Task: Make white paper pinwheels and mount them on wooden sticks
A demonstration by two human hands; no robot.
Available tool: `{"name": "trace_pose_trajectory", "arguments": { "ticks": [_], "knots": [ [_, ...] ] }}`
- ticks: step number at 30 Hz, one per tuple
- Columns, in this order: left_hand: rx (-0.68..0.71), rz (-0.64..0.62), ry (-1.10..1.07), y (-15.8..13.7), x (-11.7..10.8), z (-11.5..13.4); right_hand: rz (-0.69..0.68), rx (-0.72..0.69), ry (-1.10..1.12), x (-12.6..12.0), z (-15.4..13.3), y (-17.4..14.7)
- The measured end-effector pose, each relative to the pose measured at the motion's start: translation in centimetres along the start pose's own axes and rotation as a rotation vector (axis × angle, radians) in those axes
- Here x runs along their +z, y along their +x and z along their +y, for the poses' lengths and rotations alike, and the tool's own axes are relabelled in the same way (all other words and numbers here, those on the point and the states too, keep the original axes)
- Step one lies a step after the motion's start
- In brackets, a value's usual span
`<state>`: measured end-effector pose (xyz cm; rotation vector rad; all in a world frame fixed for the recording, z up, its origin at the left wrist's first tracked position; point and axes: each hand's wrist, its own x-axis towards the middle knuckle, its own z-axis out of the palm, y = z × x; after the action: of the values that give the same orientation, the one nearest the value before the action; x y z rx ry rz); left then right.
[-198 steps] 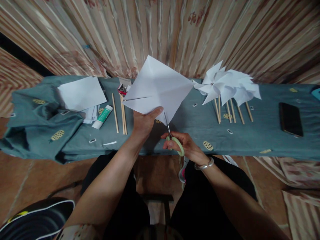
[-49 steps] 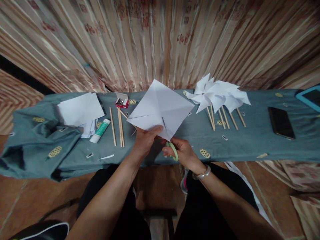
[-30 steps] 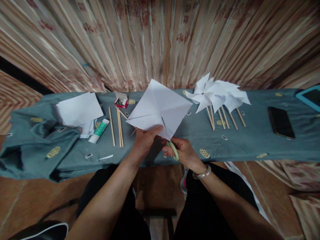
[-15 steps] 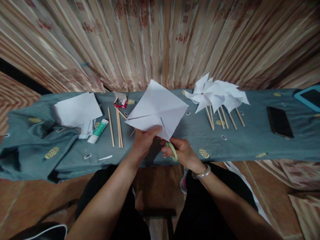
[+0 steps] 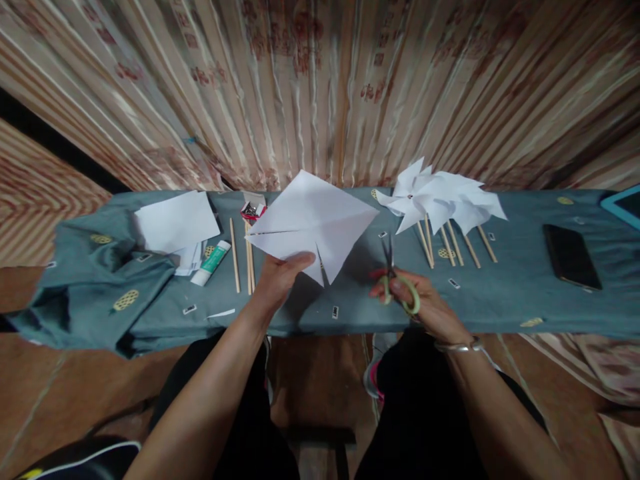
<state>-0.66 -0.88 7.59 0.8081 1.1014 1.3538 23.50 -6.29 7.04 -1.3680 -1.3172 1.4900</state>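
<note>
A white square sheet of paper is held up by my left hand, thumb on top near its lower edge and the other fingers hidden beneath. Two slits run into the sheet, one from its left corner and one from its bottom corner, both stopping short of the middle. To the right of the paper and apart from it, my right hand grips green-handled scissors by the loops. Their dark blades point away from me and look nearly closed.
Several white paper pinwheels on wooden sticks lie at the right. Beyond them are a phone and a blue-edged device. At left lie paper sheets, a glue tube, wooden sticks and a small red box.
My right hand has drawn the scissors away from the paper to the right. The bottom slit now gapes open through the corner. The whole view has shifted slightly.
</note>
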Motion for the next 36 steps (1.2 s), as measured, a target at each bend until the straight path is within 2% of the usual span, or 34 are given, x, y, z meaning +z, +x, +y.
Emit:
{"name": "trace_pose_trajectory", "arguments": {
  "ticks": [2, 4, 8, 13, 17, 20, 23, 26, 29, 32, 36],
  "knots": [
    [-0.067, -0.056, 0.049, -0.5, 0.0, -0.2, 0.164, -0.069, 0.097, -1.1, 0.1, 0.4],
    [-0.125, -0.103, 0.083, -1.1, 0.3, -0.5, 0.239, -0.107, 0.175, -2.0, 0.1, 0.8],
    [-0.170, -0.238, 0.186, -1.7, 0.8, -1.1, 0.218, -0.100, 0.197, -2.7, 0.0, 1.7],
    [-0.165, -0.387, 0.382, -1.3, 0.6, -1.8, 0.161, 0.012, 0.239, -1.4, 0.0, 2.1],
    [-0.227, -0.347, 0.347, -1.0, 0.6, -1.6, 0.177, 0.024, 0.298, -0.5, 0.3, 2.4],
    [-0.293, -0.306, 0.139, -0.8, 1.2, -1.3, 0.278, -0.039, 0.355, -0.3, 0.4, 2.7],
    [-0.336, -0.317, -0.103, -0.8, 1.9, -1.1, 0.408, -0.130, 0.430, -0.1, 0.5, 3.2],
    [-0.363, -0.335, -0.217, -1.0, 2.7, -1.2, 0.484, -0.204, 0.491, 0.4, 0.4, 3.7],
    [-0.336, -0.298, -0.196, -1.5, 3.6, -1.8, 0.514, -0.221, 0.501, 1.4, 0.2, 4.1],
    [-0.295, -0.209, -0.122, -1.8, 4.5, -2.6, 0.518, -0.200, 0.494, 2.4, -0.2, 4.5],
    [-0.186, -0.110, -0.059, -1.0, 4.6, -2.9, 0.473, -0.172, 0.360, 2.7, -0.6, 4.2]
  ]
}}
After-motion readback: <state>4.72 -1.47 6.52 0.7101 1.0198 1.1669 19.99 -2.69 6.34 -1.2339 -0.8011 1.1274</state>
